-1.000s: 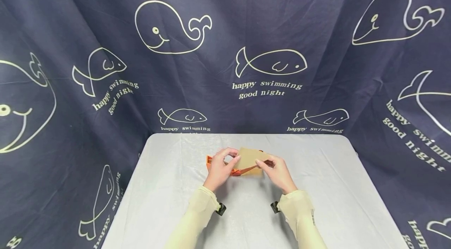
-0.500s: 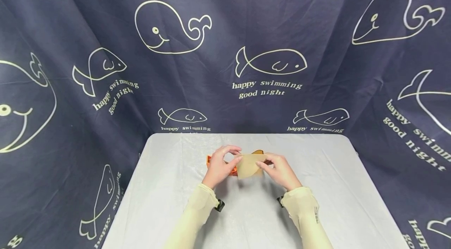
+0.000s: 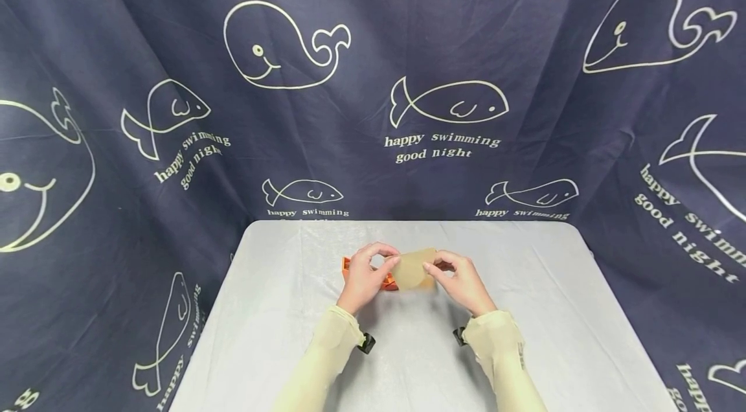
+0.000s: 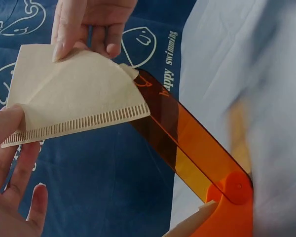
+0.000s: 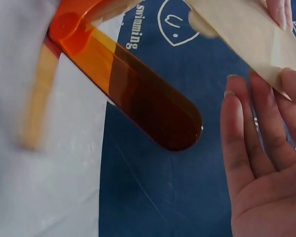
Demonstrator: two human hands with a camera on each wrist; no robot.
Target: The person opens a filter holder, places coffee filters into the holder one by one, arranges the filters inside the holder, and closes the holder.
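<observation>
A tan cone coffee filter [image 3: 411, 271] is spread between my hands in the head view; its crimped edge shows in the left wrist view. My left hand [image 3: 364, 277] pinches one side of the paper between thumb and fingers. On the opposite side, my right hand [image 3: 462, 279] pinches it the same way. Below and behind the paper is an orange holder [image 4: 232, 217] with its see-through amber lid [image 4: 187, 133] swung up. More cream paper [image 4: 192, 221] shows inside this holder, which the hands and filter partly hide in the head view.
A pale cloth covers the table [image 3: 280, 308], with rounded far corners. Behind and at both sides hangs a dark blue curtain [image 3: 361, 140] with whale and fish drawings. Black wrist cameras [image 3: 366, 343] sit under the cream sleeves [image 3: 495, 347].
The coffee filter has turned between my hands, dipping toward me and then lifting slightly, so its rounded edge now faces down. Both hands stay nearly in place, still gripping it.
</observation>
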